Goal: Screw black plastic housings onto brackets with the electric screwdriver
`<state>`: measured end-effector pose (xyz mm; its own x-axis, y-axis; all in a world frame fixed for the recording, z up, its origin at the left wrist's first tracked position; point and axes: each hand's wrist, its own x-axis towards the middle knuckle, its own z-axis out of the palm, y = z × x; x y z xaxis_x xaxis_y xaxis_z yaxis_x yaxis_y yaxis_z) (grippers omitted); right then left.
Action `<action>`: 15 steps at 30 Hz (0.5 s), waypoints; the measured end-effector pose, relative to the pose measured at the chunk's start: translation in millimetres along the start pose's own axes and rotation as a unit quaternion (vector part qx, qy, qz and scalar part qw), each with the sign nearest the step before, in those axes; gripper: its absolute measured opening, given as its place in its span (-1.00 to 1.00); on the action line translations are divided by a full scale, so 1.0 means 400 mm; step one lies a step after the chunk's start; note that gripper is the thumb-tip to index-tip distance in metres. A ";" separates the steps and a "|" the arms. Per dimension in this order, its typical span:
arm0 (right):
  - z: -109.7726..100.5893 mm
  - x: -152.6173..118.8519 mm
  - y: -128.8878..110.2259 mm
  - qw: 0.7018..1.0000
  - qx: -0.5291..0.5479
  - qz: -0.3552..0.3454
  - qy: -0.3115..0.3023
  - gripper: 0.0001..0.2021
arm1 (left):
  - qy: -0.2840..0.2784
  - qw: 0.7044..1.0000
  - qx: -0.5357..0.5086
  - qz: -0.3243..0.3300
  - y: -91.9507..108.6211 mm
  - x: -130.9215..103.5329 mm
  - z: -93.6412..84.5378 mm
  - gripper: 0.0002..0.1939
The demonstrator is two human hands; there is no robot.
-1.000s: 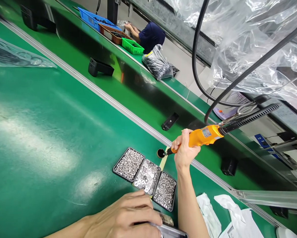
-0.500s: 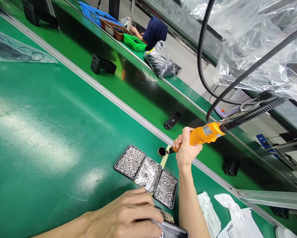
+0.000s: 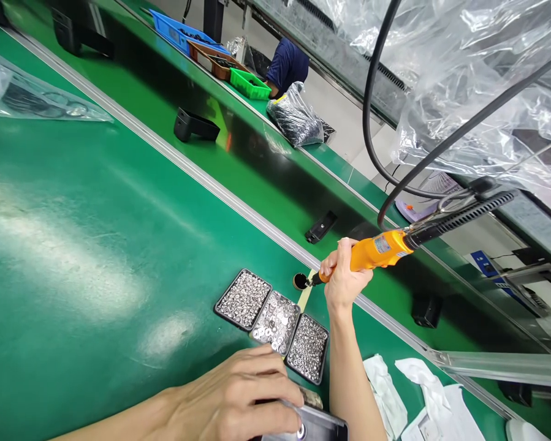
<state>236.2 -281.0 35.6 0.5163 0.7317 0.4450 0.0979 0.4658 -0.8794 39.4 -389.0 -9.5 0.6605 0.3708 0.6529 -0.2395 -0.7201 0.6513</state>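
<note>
My right hand is wrapped around an orange electric screwdriver, its tip at the mouth of a small round pot with a dark inside. At the bottom, my left hand bends its fingers over a black, smooth-walled part, partly cut off by the frame. A fingertip touches a small metal ring on that part. Just beyond the left hand, three small black trays stand in a row, filled with nuts, flat washers and more small metal pieces.
Past a metal rail, black parts lie spaced along a green belt. White cloths lie at right. A black cable loops above the screwdriver. Across the belt, a person in a dark sleeve is beside a green basket.
The view has shifted slightly. Both hands, the screwdriver and the pot keep nearly the same places. Across the belt, the other person's hand has gone from sight.
</note>
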 end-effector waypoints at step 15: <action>-0.001 -0.001 -0.001 1.000 -0.006 0.007 0.002 -0.61 | -0.007 1.000 -0.003 -0.006 -0.003 -0.005 0.002 -0.54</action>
<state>236.1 -281.6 35.7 0.5217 0.7354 0.4324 0.1009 0.4501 -0.8873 38.9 -389.4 -12.1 0.6736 0.3714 0.6390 -0.2346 -0.7124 0.6614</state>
